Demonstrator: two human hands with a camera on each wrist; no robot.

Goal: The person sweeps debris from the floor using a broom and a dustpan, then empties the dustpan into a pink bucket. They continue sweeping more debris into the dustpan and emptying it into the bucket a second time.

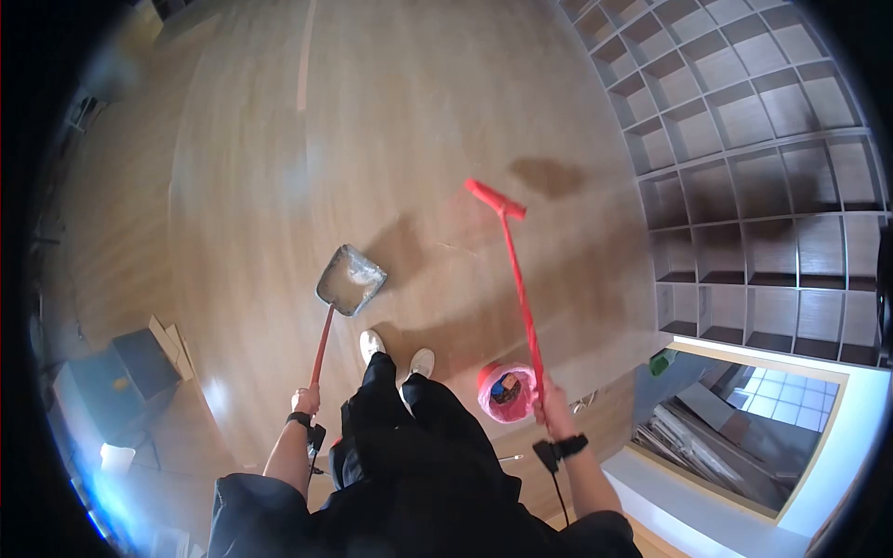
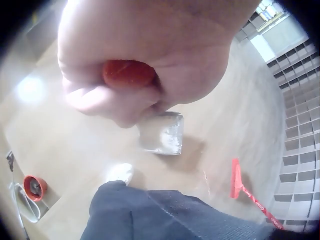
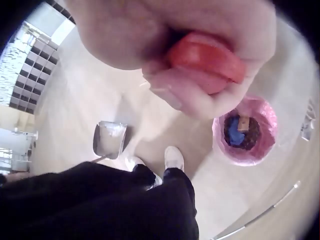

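My left hand grips the reddish handle of a grey dustpan, its pan angled out ahead of my feet with pale dust inside. In the left wrist view the handle's rounded orange end pokes out of the curled fingers. My right hand is wrapped around the upper end of a red broom. Its T-shaped head points away from me, with a shadow falling apart from it to the right. Close beside the right hand stands a bin with a pink bag, holding dark litter, something blue and a tan piece.
Thin pale streaks of debris lie on the wooden floor between dustpan and broom head. Cubby shelves line the right side. Below them, a framed opening shows stacked boards. Dark boxes and cardboard sit at left.
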